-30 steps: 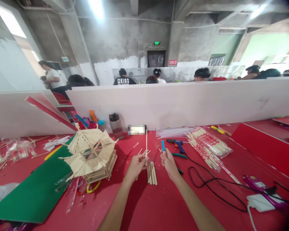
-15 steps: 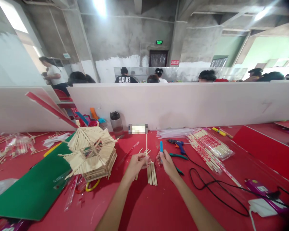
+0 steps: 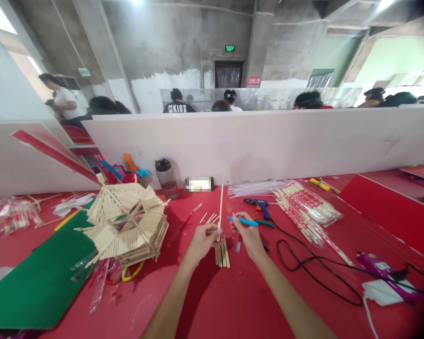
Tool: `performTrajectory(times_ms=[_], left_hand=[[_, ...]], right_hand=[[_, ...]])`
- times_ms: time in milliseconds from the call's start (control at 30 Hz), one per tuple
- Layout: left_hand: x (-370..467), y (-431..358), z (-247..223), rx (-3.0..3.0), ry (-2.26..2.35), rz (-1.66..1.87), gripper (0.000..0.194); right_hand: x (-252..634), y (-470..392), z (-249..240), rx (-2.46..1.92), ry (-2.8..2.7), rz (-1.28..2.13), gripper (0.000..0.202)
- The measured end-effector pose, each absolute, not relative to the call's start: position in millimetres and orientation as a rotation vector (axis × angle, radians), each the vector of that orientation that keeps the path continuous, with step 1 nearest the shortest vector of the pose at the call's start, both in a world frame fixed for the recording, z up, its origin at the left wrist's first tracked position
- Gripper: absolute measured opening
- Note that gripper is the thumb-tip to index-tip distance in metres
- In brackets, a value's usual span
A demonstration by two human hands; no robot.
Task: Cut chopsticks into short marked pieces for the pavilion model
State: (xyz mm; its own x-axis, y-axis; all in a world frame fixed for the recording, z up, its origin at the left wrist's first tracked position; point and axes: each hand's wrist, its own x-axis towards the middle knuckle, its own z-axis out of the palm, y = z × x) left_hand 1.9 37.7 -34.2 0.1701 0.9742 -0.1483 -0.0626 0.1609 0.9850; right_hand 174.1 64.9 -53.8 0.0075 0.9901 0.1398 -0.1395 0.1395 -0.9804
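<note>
My left hand [image 3: 205, 239] is closed on a pale wooden stick [image 3: 221, 202], held upright. Just to its right, my right hand [image 3: 245, 230] grips a blue pen [image 3: 246, 221], its tip pointing left toward the stick. A row of cut sticks [image 3: 223, 256] lies on the red table below my left hand. Several short stick pieces [image 3: 210, 218] rest behind that hand. Below my right hand lies a small grey-blue piece [image 3: 238, 247]. To the left stands a wooden stick model [image 3: 127, 223] with a fanned, roof-like top.
A blue glue gun [image 3: 259, 206], green-handled pliers [image 3: 265, 223] and bagged sticks [image 3: 309, 207] lie to the right, with a black cable [image 3: 304, 269] and purple tool [image 3: 381, 270]. A bottle [image 3: 166, 178] stands behind. A green board [image 3: 38, 278] lies left. People sit beyond the white partition [image 3: 254, 141].
The blue pen has turned from upright to nearly level, its tip now toward the stick. A small grey-blue piece now shows on the table. The camera view has shifted slightly.
</note>
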Motion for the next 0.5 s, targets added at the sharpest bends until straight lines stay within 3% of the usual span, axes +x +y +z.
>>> performTrajectory(times_ms=[133,500], left_hand=[[4.7,36.3,-31.1,1.165,1.115,0.963,0.030],[6.0,35.2,-42.4,1.253,1.098,0.943,0.031]], right_hand=[[168.9,58.6,-50.7,-0.945,-1.181,1.359,0.037],[167.9,57.9,-47.5,-0.966,-1.212,1.374,0.040]])
